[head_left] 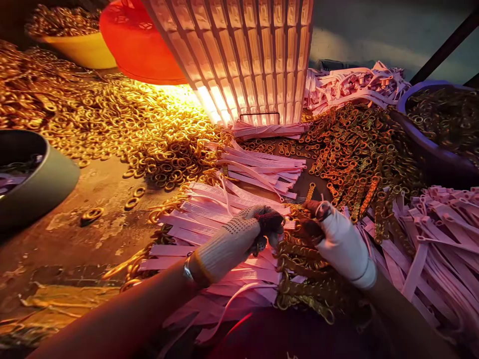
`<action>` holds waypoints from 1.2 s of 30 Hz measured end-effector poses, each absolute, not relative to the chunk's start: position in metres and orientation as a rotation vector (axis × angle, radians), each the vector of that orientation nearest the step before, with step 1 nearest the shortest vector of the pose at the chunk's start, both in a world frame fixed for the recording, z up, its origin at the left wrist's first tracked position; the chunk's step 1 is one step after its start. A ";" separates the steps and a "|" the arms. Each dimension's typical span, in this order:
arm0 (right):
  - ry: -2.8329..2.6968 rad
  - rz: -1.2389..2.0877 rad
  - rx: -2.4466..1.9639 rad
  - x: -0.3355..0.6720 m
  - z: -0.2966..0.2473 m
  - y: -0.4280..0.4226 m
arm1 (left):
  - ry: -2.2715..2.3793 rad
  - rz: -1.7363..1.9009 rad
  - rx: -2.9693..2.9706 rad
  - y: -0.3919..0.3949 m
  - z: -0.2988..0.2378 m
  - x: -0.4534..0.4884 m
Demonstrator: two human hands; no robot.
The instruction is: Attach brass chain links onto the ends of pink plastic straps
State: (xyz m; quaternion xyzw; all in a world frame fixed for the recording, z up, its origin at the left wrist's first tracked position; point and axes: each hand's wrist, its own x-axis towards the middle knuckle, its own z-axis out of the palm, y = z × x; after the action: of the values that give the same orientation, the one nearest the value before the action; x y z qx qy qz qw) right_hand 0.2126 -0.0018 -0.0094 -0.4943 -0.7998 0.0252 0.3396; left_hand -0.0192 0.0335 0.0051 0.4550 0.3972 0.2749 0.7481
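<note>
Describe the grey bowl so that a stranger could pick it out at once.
Start at the big heap of gold rings spread across the table's left half. Below it, cut off by the picture's left edge, sits the grey bowl. Unlike the yellow bowl and orange basin at the top, it is dull and dark.

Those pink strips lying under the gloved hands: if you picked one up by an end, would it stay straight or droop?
Probably droop. One pink strip already curls in a loose loop near the left hand, which suggests thin, floppy plastic. They look light, since they fan out flat in layers. Smooth and stacked, they would likely slide apart if pushed rather than move as one bundle.
</note>
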 end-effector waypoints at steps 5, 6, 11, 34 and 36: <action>-2.243 -0.325 -1.322 0.179 -0.004 -0.004 | 0.793 0.592 0.896 0.033 -0.008 -0.020; -2.255 -0.400 -1.311 0.177 -0.004 -0.003 | 0.798 0.593 0.874 0.034 -0.007 -0.020; -2.243 -0.545 -1.372 0.176 0.000 0.000 | 0.945 0.536 1.015 0.032 0.004 -0.016; -2.345 -0.263 -1.540 0.175 -0.011 -0.005 | 1.078 0.546 0.920 0.029 0.016 -0.001; -2.414 -0.127 -1.468 0.180 -0.007 -0.006 | 1.076 0.501 1.174 0.028 0.019 -0.001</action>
State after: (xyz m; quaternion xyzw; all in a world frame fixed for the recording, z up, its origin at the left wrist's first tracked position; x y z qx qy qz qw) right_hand 0.1797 -0.0063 -0.0067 -0.5127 -0.8431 -0.0442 0.1561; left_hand -0.0012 0.0280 0.0189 0.5212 0.4777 0.2223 0.6714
